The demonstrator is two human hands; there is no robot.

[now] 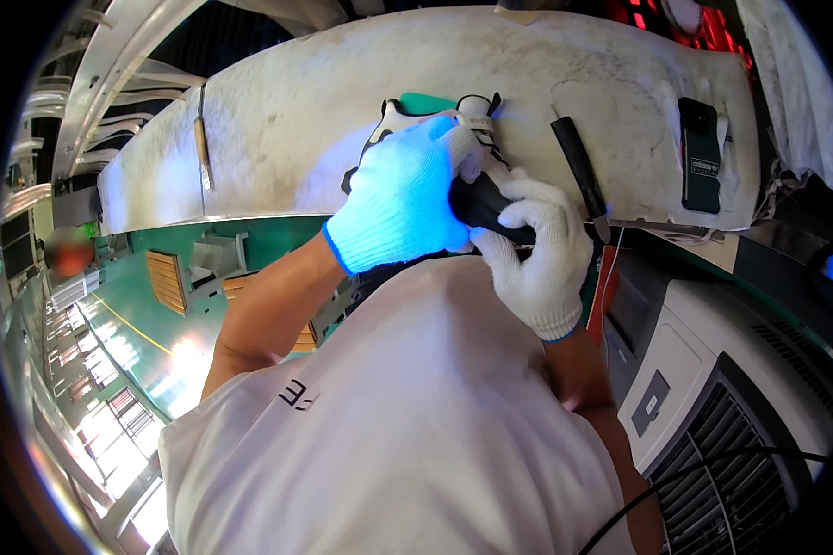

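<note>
The black-and-white shoe [479, 200], partly covered by the hands, is at the worktop's [278, 129] near edge, about midway along it. It is probably light, with a soft, flexible upper and a stiffer sole, best held by its firm sides; cotton gloves might slip on smooth parts. It lies between the two hands: the left hand's [403, 190] fingers curl over it from the left, grasping it, while the right hand's [546, 245] fingers and thumb pinch the dark part nearest the wearer. Just right, a black-handled knife [579, 166] points past the near edge; a dark phone [700, 153] lies toward the right end.
</note>
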